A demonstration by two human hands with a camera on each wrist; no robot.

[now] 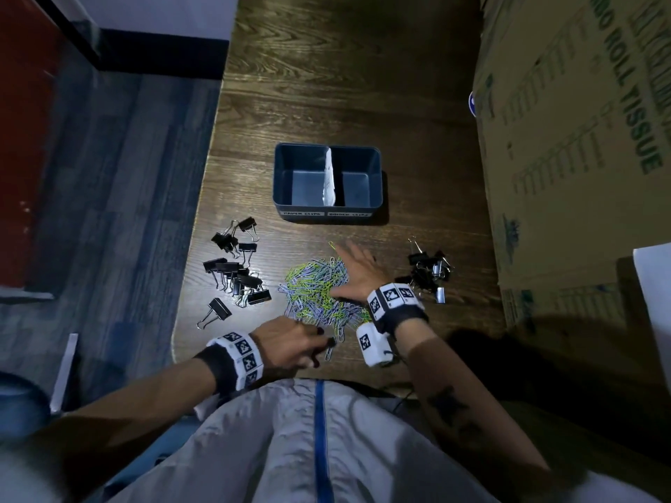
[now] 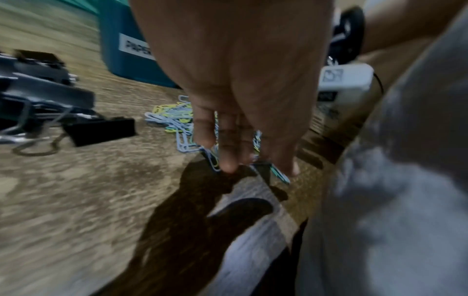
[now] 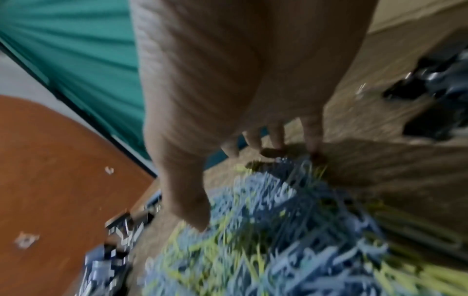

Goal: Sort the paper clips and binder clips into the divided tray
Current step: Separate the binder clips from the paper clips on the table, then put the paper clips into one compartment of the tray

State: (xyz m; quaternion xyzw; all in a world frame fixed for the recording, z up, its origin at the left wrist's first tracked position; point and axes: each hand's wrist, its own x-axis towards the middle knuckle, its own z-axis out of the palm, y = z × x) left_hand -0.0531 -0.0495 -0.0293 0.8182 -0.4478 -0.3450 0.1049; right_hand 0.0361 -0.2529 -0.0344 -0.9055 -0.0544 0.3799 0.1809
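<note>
Tray point(image 1: 328, 208): blue, two compartments split by a white divider point(image 1: 329, 179); stands on the table point(image 1: 345, 85) beyond the clips.
Paper clips point(image 1: 316, 288): one heap, centre, near side of tray.
Binder clips: left group point(image 1: 236, 266), right group point(image 1: 430, 270), flanking the heap.
Left hand point(image 1: 290, 343): fingers curled, pinching paper clips at heap's near edge.
Right hand point(image 1: 359, 274): fingers spread wide, flat over the heap.

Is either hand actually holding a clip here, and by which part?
Right hand lies open on the paper clip pile, holding nothing. Left hand fingers touch clips at its near edge; a grip cannot be told.
</note>
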